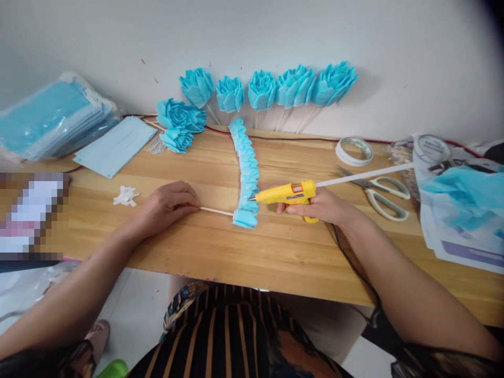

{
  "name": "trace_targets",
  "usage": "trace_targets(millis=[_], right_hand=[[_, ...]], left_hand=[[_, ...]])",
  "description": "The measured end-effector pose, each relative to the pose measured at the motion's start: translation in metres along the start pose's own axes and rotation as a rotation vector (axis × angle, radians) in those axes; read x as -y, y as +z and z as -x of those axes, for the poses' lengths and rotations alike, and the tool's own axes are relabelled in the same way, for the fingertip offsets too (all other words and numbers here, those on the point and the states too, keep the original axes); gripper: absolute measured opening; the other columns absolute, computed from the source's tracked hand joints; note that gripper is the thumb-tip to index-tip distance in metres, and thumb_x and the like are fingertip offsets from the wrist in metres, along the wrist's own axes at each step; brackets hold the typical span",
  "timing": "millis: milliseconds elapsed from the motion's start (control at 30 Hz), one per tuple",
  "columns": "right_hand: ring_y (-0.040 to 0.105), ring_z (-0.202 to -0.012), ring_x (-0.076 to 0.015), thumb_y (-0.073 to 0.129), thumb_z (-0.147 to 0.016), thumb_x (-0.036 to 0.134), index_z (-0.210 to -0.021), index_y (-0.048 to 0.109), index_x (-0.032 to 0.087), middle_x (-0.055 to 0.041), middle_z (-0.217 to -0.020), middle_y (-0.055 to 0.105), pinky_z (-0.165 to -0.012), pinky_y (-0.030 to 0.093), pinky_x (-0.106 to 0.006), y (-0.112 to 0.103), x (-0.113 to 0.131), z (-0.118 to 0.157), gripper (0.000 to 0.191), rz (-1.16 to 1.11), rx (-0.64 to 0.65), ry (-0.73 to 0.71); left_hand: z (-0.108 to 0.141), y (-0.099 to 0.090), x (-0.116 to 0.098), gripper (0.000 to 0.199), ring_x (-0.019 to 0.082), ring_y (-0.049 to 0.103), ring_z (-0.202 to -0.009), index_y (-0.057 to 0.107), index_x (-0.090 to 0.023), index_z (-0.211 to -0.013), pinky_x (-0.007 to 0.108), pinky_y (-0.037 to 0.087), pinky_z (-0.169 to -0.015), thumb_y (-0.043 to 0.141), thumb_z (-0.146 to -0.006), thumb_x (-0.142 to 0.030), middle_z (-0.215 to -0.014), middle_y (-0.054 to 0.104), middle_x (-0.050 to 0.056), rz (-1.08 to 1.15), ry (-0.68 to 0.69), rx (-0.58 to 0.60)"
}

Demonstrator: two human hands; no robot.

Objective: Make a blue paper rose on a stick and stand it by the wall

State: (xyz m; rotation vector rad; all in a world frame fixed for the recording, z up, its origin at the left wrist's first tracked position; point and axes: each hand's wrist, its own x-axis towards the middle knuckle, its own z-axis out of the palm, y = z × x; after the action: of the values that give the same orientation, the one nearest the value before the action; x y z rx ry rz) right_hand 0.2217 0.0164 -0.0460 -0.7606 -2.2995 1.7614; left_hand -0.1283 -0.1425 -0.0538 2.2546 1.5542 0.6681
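A long pleated blue strip (248,168) runs from front to back across the middle of the wooden table. My left hand (173,205) pinches one end of a thin pale stick (216,211), whose other end reaches the strip's near end. My right hand (311,206) is wrapped round the handle of a yellow glue gun (285,193). The gun's metal tip is over the lower part of the strip; whether they touch I cannot tell. A long white glue stick (364,174) juts from the gun's back.
Several blue flowers (262,90) on sticks lean against the wall. Scissors (384,194), a tape roll (354,151) and blue scraps (468,202) lie right. Left are packed blue sheets (51,115), flat sheets (117,144) and white bits (126,195). A black cord (354,265) trails beside my right forearm.
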Motion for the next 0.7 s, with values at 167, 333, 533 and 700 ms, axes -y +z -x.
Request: trace_targets(millis=[167, 333, 533, 700], right_hand=[[0.07, -0.083, -0.0192, 0.077, -0.078, 0.05, -0.094, 0.076, 0.019, -0.007, -0.096, 0.078, -0.072, 0.055, -0.03, 0.0, -0.001, -0.001, 0.034, -0.007, -0.003, 0.002], [0.071, -0.085, -0.0201, 0.075, -0.079, 0.051, -0.093, 0.076, 0.019, -0.0066, -0.096, 0.078, -0.076, 0.057, -0.032, 0.001, 0.0, -0.001, 0.035, -0.005, -0.015, -0.001], [0.071, -0.084, -0.0199, 0.076, -0.079, 0.051, -0.095, 0.076, 0.019, -0.007, -0.096, 0.078, -0.074, 0.056, -0.031, 0.0, 0.001, -0.001, 0.036, 0.003, -0.017, -0.002], [0.07, -0.083, -0.019, 0.076, -0.079, 0.051, -0.095, 0.076, 0.019, -0.0071, -0.095, 0.078, -0.07, 0.054, -0.029, 0.0, -0.002, 0.0, 0.036, -0.008, -0.016, 0.008]], left_hand=[[-0.003, -0.003, 0.005, 0.025, 0.015, 0.064, -0.085, 0.069, -0.018, -0.087, 0.024, 0.048, -0.077, 0.053, -0.101, -0.031, -0.09, 0.067, 0.006, 0.034, 0.041, 0.053], [-0.01, -0.011, 0.005, 0.028, 0.015, 0.061, -0.082, 0.068, -0.018, -0.086, 0.024, 0.044, -0.074, 0.05, -0.102, -0.032, -0.09, 0.065, 0.006, 0.048, 0.028, 0.18], [-0.019, -0.018, 0.004, 0.028, 0.014, 0.06, -0.078, 0.067, -0.017, -0.083, 0.023, 0.044, -0.071, 0.049, -0.101, -0.03, -0.086, 0.066, 0.006, 0.088, 0.014, 0.266], [-0.014, -0.013, 0.005, 0.028, 0.015, 0.061, -0.081, 0.067, -0.017, -0.085, 0.024, 0.044, -0.073, 0.051, -0.102, -0.032, -0.089, 0.065, 0.006, 0.099, -0.004, 0.203]])
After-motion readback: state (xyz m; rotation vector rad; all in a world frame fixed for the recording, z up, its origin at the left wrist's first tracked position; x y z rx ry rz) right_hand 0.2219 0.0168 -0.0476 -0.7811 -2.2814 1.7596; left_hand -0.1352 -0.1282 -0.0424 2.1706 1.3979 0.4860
